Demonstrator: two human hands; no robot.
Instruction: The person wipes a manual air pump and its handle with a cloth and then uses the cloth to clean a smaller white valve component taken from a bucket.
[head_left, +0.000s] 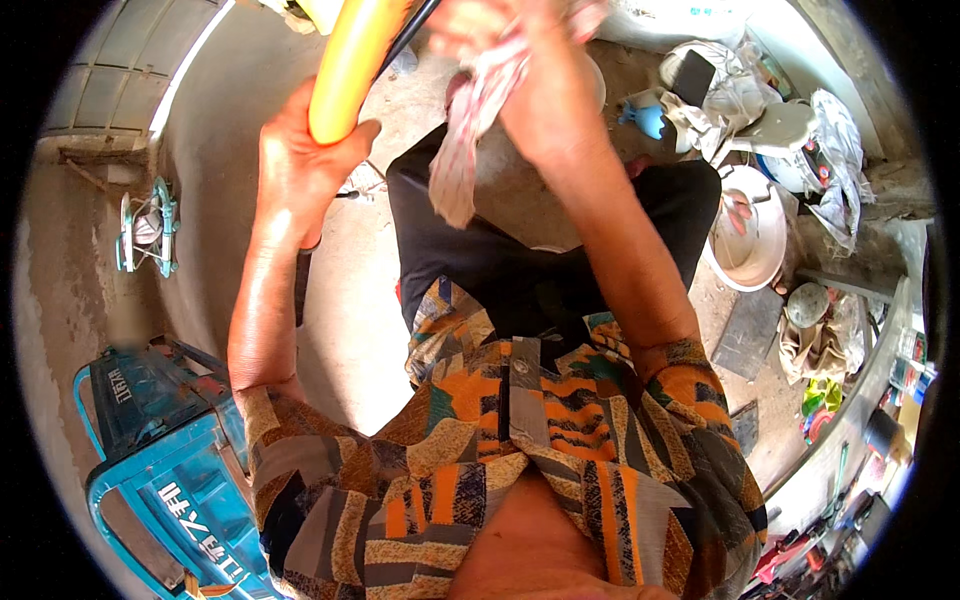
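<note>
My left hand (311, 161) grips the lower end of a thick, smooth yellow bar-shaped part (352, 71), raised in front of me. A thin black rod or cable (409, 34) runs along the right side of this yellow part, and its upper end leaves the picture. My right hand (517, 45), blurred at the top, clutches a crumpled whitish cloth with pinkish-red marks (476, 135). The cloth's loose end hangs down over my dark trousers (525, 277). Whether the cloth touches the yellow part cannot be seen.
Blue plastic toolboxes (180, 465) bearing writing stand at my left, below a small folding frame (148, 225). To the right are a white basin (746, 232), a dark flat slab (748, 334), crumpled bags (821, 337) and a bench edge (840, 401) with several tools.
</note>
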